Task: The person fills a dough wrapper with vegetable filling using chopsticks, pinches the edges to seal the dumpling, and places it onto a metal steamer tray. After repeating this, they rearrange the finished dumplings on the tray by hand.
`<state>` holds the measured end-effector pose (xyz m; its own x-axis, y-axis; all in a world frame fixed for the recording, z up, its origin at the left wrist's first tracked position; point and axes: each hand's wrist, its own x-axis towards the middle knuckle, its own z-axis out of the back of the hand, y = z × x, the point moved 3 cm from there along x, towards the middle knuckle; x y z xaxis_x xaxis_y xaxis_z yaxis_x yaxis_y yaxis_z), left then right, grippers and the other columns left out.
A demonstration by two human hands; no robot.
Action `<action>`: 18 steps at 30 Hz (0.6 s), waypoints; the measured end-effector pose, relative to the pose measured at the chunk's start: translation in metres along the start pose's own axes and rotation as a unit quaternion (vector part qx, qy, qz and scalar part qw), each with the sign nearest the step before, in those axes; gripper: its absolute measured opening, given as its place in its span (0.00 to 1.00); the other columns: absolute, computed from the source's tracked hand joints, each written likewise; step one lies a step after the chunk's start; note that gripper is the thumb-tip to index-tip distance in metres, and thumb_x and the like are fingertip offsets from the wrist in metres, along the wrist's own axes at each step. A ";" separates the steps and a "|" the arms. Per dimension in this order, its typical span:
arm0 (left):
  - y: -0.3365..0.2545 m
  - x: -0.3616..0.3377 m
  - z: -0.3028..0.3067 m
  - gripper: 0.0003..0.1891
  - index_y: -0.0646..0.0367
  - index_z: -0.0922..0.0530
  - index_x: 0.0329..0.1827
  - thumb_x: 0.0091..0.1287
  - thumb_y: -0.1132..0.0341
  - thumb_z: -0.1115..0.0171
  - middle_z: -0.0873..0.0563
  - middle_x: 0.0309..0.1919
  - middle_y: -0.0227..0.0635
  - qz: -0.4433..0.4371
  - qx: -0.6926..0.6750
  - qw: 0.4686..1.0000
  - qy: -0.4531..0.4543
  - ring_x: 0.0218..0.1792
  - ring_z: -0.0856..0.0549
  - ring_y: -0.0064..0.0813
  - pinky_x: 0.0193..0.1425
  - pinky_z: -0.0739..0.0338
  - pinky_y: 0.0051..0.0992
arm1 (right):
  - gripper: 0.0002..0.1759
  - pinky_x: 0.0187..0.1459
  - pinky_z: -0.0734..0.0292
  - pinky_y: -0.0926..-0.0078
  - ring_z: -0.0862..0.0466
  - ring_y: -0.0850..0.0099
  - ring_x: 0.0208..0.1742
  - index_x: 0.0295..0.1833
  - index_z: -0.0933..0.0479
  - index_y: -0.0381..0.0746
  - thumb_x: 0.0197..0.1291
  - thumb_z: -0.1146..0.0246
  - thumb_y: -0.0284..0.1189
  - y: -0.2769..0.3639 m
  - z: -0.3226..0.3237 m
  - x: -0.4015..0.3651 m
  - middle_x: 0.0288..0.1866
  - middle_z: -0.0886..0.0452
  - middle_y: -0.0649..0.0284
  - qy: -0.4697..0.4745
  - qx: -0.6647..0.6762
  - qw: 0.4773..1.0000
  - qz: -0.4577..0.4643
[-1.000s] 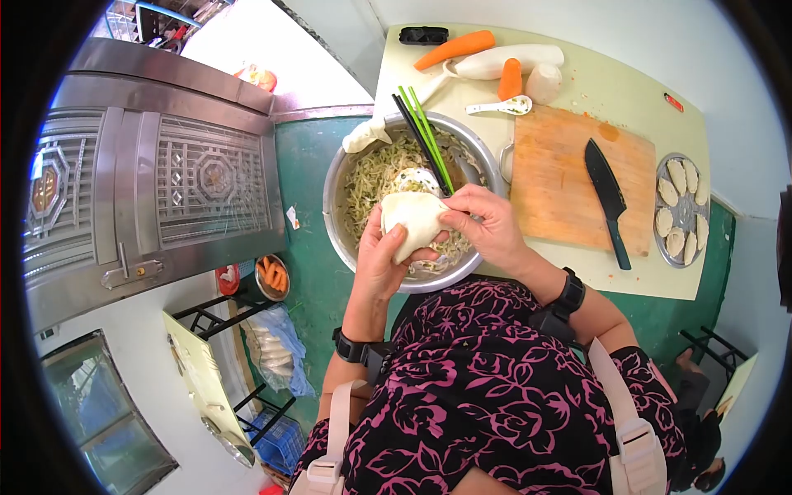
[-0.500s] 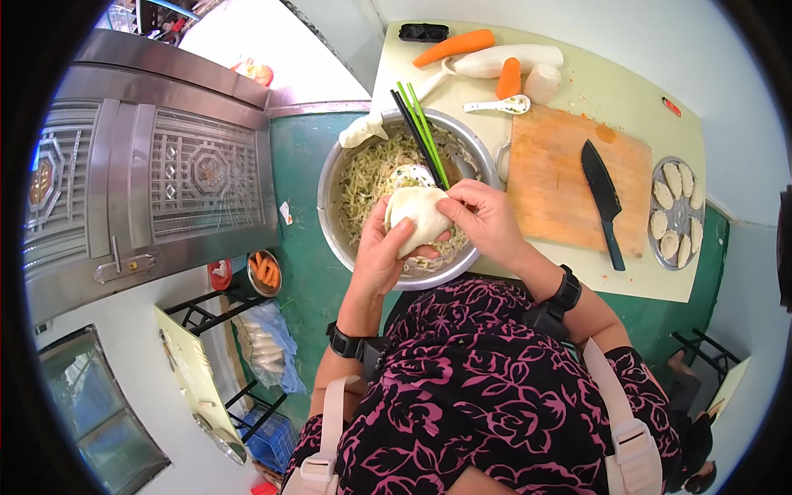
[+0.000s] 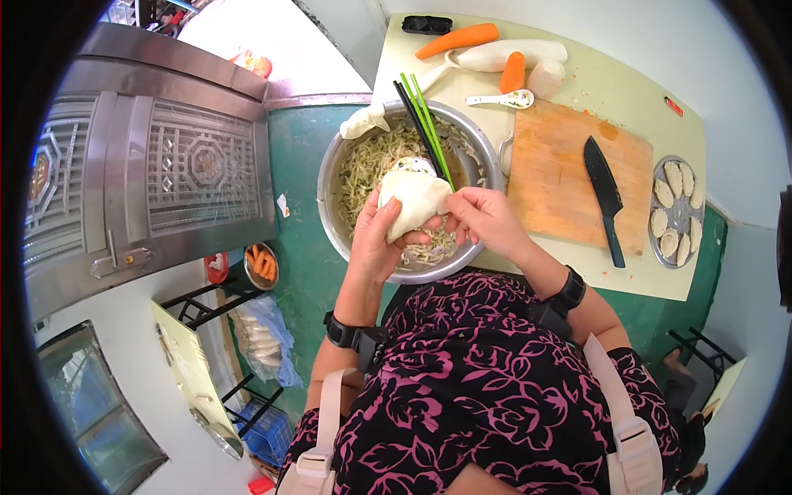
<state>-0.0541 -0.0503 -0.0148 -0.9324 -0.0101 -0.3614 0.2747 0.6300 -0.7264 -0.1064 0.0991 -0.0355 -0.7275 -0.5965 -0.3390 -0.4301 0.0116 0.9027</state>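
A flat piece of white dough is held above a steel bowl of shredded filling. My left hand supports it from the left, thumb on top and fingers underneath. At its right edge my right hand pinches the dough between thumb and fingers. Black and green chopsticks lean in the bowl behind the dough, beside a partly hidden white spoon or dish. More white dough rests on the bowl's upper left rim.
Right of the bowl lies a cutting board with a black knife. A steel plate of dumplings is farther right. Carrots, white radish and a white spoon lie behind. A person is at the lower right.
The dough has shifted slightly left and tilted, its right side drawn out to a corner in my right hand's fingers. The whole view has moved a little.
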 end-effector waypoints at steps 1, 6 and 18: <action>0.000 0.000 -0.001 0.22 0.62 0.41 0.59 0.65 0.62 0.51 0.23 0.46 0.48 0.001 -0.009 1.000 0.001 0.36 0.17 0.37 0.28 0.18 0.22 | 0.16 0.16 0.33 0.84 0.28 0.81 0.15 0.32 0.25 0.34 0.61 0.46 0.37 -0.001 -0.002 0.001 0.17 0.26 0.66 -0.003 -0.038 0.999 0.011; -0.002 0.001 -0.004 0.21 0.62 0.40 0.58 0.65 0.62 0.51 0.23 0.46 0.47 0.005 -0.013 1.000 -0.002 0.36 0.17 0.37 0.28 0.18 0.22 | 0.16 0.17 0.34 0.83 0.27 0.80 0.15 0.32 0.26 0.33 0.61 0.46 0.37 0.001 -0.001 0.001 0.18 0.25 0.64 -0.027 -0.097 0.995 0.029; -0.029 0.004 -0.014 0.24 0.58 0.41 0.61 0.62 0.66 0.48 0.26 0.48 0.41 0.003 0.274 0.957 0.096 0.32 0.18 0.28 0.30 0.20 0.19 | 0.22 0.44 0.28 0.81 0.23 0.78 0.42 0.54 0.33 0.33 0.58 0.42 0.35 0.028 -0.011 0.017 0.45 0.23 0.64 0.147 0.033 0.988 0.023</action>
<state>-0.0687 -0.0581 0.0132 -0.9417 0.1691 -0.2908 0.3135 0.1276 -0.9410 -0.1248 0.0805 -0.0127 -0.5650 -0.8012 -0.1972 -0.4408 0.0910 0.8930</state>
